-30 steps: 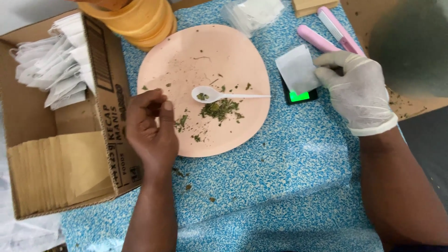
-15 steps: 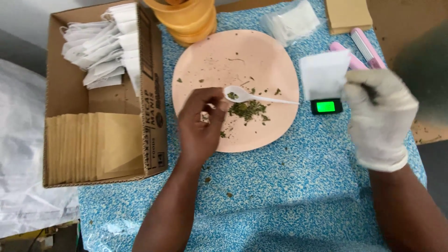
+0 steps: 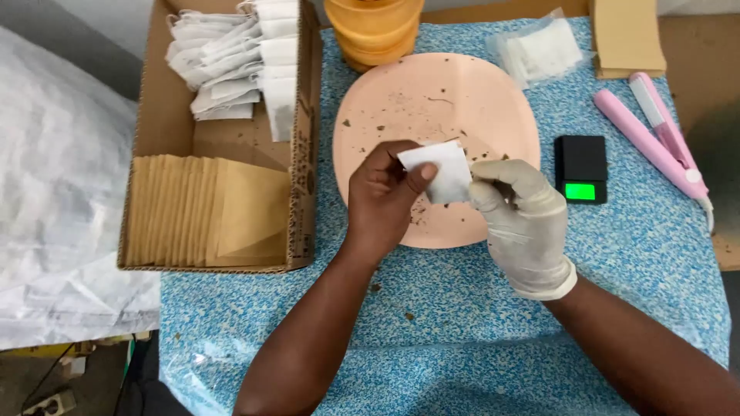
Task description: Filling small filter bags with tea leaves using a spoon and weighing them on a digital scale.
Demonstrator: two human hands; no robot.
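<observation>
Both hands meet over the front of a round pink plate (image 3: 432,92) scattered with dried green herb bits. My bare left hand (image 3: 384,196) pinches the left edge of a small white paper sachet (image 3: 441,171). My right hand (image 3: 523,219), in a white glove, grips the sachet's right side. The sachet hangs just above the plate. The white spoon and the herb pile are hidden behind my hands.
A cardboard box (image 3: 301,154) at left holds white sachets (image 3: 231,62) and brown envelopes (image 3: 200,212). Orange containers (image 3: 374,31) stand behind the plate. A small black scale (image 3: 582,168) with green display, a pink sealing tool (image 3: 655,135), a clear bag (image 3: 539,46) and brown envelopes (image 3: 624,38) lie right.
My right hand brought the white sachet from beside the scale to over the plate. My left hand left the herb and took hold of the sachet's other edge.
</observation>
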